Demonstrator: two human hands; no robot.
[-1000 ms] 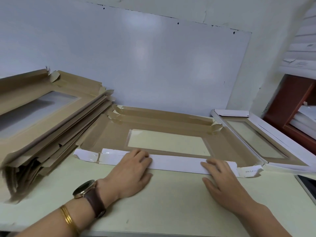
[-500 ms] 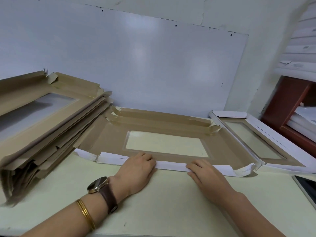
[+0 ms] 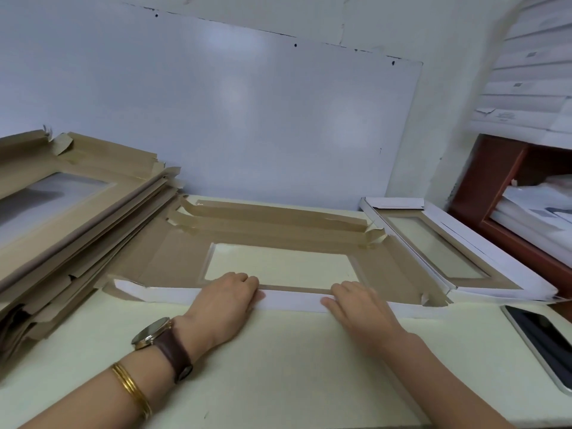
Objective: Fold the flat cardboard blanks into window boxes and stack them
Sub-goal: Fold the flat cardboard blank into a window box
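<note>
A flat brown cardboard blank (image 3: 173,258) with a clear window (image 3: 278,264) lies on the pale table in front of me. Its near white flap (image 3: 161,294) is lifted along the front edge. My left hand (image 3: 223,301), with a watch on the wrist, grips the flap near its middle, fingers curled over the top edge and thumb on the white side. My right hand (image 3: 359,305) holds the same flap just to the right, fingers over the edge. A folded white window box (image 3: 483,258) lies at the right, touching the blank.
A tall slanted stack of flat brown blanks (image 3: 77,212) fills the left side. A phone (image 3: 541,335) lies at the table's right edge. A red-brown shelf (image 3: 495,187) with papers stands at the far right. A whiteboard (image 3: 247,119) leans on the wall behind.
Both hands have slid inward along the near flap, the right one most. Their fingers went from lying flat on it to curling over its edge, and the flap has risen.
</note>
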